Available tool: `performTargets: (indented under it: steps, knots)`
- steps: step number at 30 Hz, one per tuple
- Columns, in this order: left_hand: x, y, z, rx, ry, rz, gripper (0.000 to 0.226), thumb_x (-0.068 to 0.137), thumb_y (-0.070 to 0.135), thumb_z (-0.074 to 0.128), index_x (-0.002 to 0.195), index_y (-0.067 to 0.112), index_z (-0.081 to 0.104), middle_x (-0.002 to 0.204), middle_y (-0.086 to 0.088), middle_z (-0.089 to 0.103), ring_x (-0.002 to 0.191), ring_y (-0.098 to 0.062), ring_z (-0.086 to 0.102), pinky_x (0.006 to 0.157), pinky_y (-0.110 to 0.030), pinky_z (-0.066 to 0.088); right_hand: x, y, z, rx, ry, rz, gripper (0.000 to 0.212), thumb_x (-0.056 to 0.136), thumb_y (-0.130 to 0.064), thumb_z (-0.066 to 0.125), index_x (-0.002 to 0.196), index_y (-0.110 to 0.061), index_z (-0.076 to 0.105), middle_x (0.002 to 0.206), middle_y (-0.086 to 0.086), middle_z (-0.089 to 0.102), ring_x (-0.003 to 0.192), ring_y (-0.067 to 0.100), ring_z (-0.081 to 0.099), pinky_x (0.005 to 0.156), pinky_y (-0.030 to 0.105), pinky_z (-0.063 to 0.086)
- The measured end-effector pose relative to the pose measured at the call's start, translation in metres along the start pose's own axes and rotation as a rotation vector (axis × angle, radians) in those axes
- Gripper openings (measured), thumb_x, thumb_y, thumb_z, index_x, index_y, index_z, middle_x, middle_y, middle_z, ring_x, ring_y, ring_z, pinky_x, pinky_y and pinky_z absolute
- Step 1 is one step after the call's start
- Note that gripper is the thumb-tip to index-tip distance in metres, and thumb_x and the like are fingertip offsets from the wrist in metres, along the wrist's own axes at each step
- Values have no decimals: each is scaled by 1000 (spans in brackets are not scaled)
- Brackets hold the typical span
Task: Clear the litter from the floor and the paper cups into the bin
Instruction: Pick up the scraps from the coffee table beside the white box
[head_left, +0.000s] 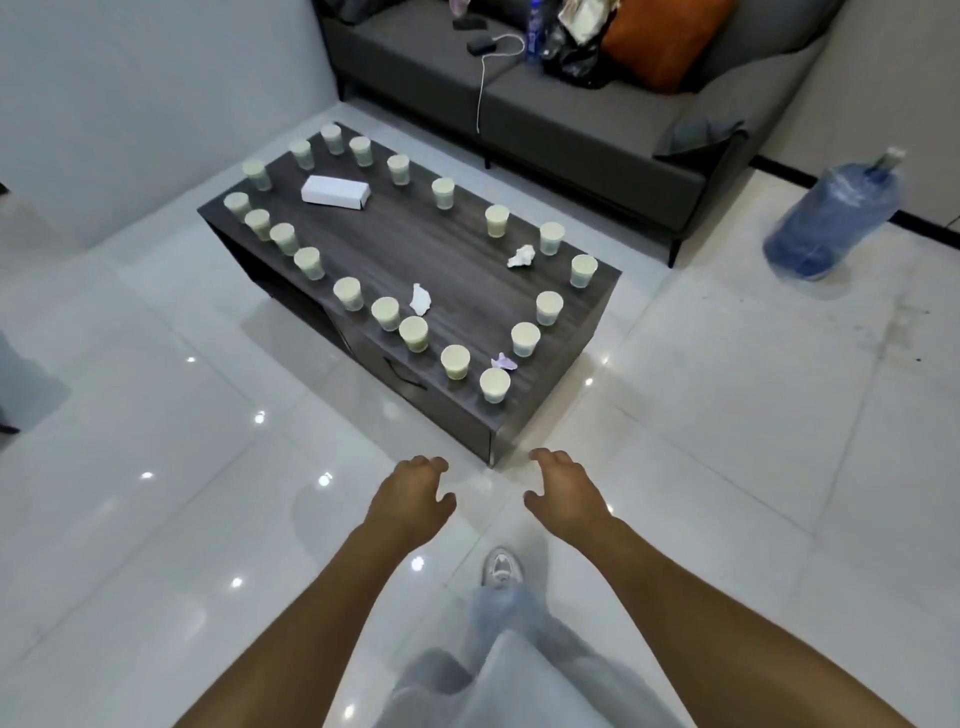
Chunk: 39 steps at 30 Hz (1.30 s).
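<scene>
Because the paper cups (494, 385) ring the counter (395, 244) close to its edges beside crumpled tissues (420, 299), a careless sweep could tip them to the floor (156, 467). Left hand (410, 499) and right hand (563, 493) hover empty, fingers loosely curled, and no bin shows.

We see a glossy white tiled floor (156, 519) mirroring lights, a matt dark wood-grain desk (415, 249), pale paper cups (495, 385), crumpled paper scraps (420, 299), a grey cloth sofa (571, 119), a translucent blue plastic bottle (831, 218).
</scene>
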<state>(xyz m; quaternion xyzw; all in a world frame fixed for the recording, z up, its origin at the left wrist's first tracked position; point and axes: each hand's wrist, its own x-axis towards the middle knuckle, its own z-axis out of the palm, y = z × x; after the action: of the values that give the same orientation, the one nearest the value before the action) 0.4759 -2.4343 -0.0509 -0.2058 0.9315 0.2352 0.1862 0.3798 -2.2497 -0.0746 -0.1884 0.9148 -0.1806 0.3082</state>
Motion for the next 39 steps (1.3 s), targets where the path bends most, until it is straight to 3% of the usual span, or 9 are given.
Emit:
performTargets:
  steps: [10, 17, 22, 30, 39]
  knots:
    - [150, -3, -65, 19, -70, 2, 47, 93, 31, 53, 137, 17, 45, 134, -5, 52, 120, -21, 49, 96, -28, 43, 154, -22, -66, 42, 3, 91, 44, 91, -19, 54, 133, -14, 44, 133, 10, 47, 119, 30, 47, 95, 40, 46]
    - [277, -33, -104, 58, -115, 68, 38, 91, 31, 56, 126, 18, 52, 129, -3, 57, 119, -21, 49, 98, -31, 43, 261, -46, -71, 185, 48, 237, 46, 89, -18, 57, 133, -12, 47, 130, 13, 51, 120, 32, 49, 96, 37, 44]
    - [366, -43, -125, 98, -150, 116, 31, 88, 20, 53, 118, 12, 56, 119, -8, 58, 108, -26, 52, 89, -38, 48, 325, -54, -56, 292, 59, 331, 47, 88, -14, 55, 134, -15, 50, 131, 10, 52, 121, 30, 49, 98, 36, 43]
    - [465, -45, -89, 77, -181, 159, 38, 91, 24, 54, 128, 17, 52, 126, -6, 53, 117, -24, 48, 95, -38, 45, 401, -23, 3, 287, 5, 381, 49, 91, -15, 53, 140, -15, 46, 132, 9, 54, 122, 31, 47, 101, 33, 39]
    - [499, -59, -10, 34, -234, 168, 40, 91, 25, 55, 130, 17, 50, 130, -4, 53, 118, -22, 49, 96, -35, 45, 458, 15, 56, 100, -87, 436, 46, 97, -28, 46, 141, -22, 38, 133, 7, 46, 119, 34, 46, 99, 40, 41]
